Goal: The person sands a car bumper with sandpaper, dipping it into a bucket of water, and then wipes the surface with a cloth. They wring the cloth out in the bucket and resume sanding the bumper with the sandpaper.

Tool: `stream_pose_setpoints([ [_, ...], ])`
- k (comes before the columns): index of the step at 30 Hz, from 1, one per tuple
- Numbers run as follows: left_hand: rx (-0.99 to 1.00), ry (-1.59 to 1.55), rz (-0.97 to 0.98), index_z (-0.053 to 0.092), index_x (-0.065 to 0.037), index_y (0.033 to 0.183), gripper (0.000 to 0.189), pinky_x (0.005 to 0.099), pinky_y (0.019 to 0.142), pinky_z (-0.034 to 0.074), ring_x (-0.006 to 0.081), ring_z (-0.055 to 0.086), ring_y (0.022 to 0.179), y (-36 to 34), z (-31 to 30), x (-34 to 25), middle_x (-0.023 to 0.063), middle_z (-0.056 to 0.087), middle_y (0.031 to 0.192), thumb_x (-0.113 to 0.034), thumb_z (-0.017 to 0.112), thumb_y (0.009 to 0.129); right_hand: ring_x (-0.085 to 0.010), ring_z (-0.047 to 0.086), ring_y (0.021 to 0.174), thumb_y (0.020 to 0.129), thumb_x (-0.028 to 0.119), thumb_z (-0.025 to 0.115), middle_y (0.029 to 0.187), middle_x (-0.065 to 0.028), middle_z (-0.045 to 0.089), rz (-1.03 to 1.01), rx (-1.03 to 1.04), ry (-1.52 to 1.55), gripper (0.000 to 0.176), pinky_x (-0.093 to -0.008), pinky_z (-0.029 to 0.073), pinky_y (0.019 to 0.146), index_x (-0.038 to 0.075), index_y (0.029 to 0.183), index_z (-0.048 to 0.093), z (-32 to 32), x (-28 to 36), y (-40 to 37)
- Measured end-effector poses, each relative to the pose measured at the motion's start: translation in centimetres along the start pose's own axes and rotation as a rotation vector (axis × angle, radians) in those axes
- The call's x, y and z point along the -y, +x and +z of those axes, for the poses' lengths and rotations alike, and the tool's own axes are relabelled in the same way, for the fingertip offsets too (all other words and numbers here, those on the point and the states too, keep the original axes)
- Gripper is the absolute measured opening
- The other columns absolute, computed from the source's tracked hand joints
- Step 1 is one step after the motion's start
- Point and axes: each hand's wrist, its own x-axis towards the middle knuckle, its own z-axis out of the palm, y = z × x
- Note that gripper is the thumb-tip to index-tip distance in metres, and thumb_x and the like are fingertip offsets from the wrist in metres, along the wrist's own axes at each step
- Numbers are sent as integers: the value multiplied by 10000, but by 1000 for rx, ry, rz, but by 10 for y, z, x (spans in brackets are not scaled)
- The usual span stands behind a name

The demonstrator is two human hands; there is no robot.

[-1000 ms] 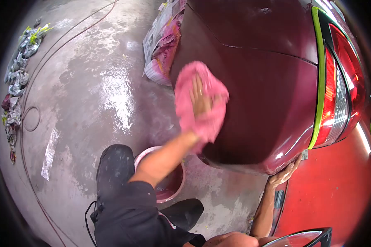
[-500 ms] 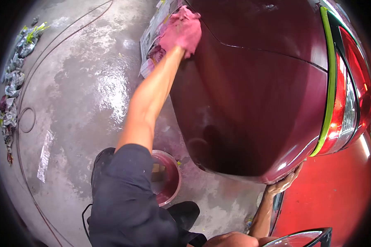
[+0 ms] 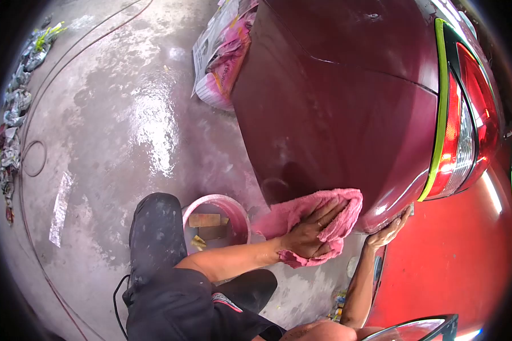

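Observation:
My left hand (image 3: 313, 230) presses a pink cloth (image 3: 347, 207) against the lower corner of a dark maroon car bumper (image 3: 330, 131). Its fingers are bent into the folds, and part of the cloth hangs below the bumper edge. My right hand (image 3: 389, 230) lies with fingers stretched along the bumper's edge, beneath the tail light (image 3: 475, 131). Green masking tape (image 3: 441, 108) borders that light. Under my left forearm stands a pink-stained bucket (image 3: 243, 213), with a tan block (image 3: 205, 220) and other small pieces inside.
Pink-stained masking newspaper (image 3: 210, 51) hangs at the bumper's far left edge. A hose (image 3: 24, 204) and crumpled paper and plastic (image 3: 18, 108) lie along the left of the wet concrete floor (image 3: 102, 131). At right is a red surface (image 3: 444, 256).
My left hand has brought the cloth from the bumper's far upper left down to its near lower corner. My right hand remains at the edge. The view has shifted slightly.

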Motion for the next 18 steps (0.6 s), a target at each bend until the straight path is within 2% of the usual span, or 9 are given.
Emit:
stream_pose_setpoints([
  [4,108,-495,-173,487,-23,1377,565,478,1096,367,362,481,1296,-30,3,-9,199,518,1356,-366,577,938,-342,292,1430,1018,371,355,1527,-211,325,36,-24,32,621,-463,235,1174,-41,1481,314,1,1,2],
  [5,119,-491,-178,487,-23,1377,565,478,1096,367,362,481,1296,-31,-9,-14,199,518,1356,-366,577,938,-343,298,1426,1019,367,354,1525,-213,329,20,-28,35,615,-463,235,1173,-42,1477,323,2,0,2],
  [7,79,183,61,580,-23,1219,430,454,831,549,335,652,993,-26,-48,-22,121,639,1021,-280,637,879,-342,310,1420,1021,370,363,1514,-221,346,0,-41,2,607,-460,239,1170,-49,1461,356,1,-2,2],
  [9,287,540,-15,581,-123,1185,448,402,612,560,268,658,728,-25,-68,-11,64,625,883,-182,701,757,-339,323,1413,1026,371,365,1499,-231,367,-49,-56,0,596,-456,251,1162,-56,1441,388,2,-2,3],
  [11,534,635,-253,582,-147,1182,400,452,658,562,291,673,787,-20,-95,-7,76,634,897,-178,644,788,-330,337,1403,1028,356,363,1490,-226,384,-29,-75,1,585,-442,247,1160,-62,1436,394,2,0,2],
  [12,501,645,-231,593,-151,1174,372,461,668,563,321,679,830,-24,-107,-4,106,642,949,-157,625,804,-321,350,1392,1029,341,362,1481,-220,400,-22,-81,-3,575,-428,244,1158,-68,1431,399,3,2,2],
  [13,490,607,-289,605,-138,1163,343,473,686,558,349,675,860,-32,-111,8,128,638,986,-136,600,820,-312,363,1381,1030,326,360,1471,-215,417,-13,-85,-9,564,-414,241,1157,-73,1426,404,3,2,1],
  [16,550,682,-506,633,-75,1106,390,486,696,552,391,660,905,-60,-133,40,166,624,1031,-52,721,727,-331,409,1350,1027,304,384,1449,-231,437,-73,-100,-24,541,-427,289,1134,-79,1406,430,1,-5,1],
  [18,699,974,-618,655,-51,1068,287,480,757,548,373,646,983,-103,-139,76,161,628,1018,-95,675,785,-348,446,1321,1020,250,402,1425,-246,452,-111,-114,-38,503,-438,340,1111,-85,1393,441,2,-8,1],
])
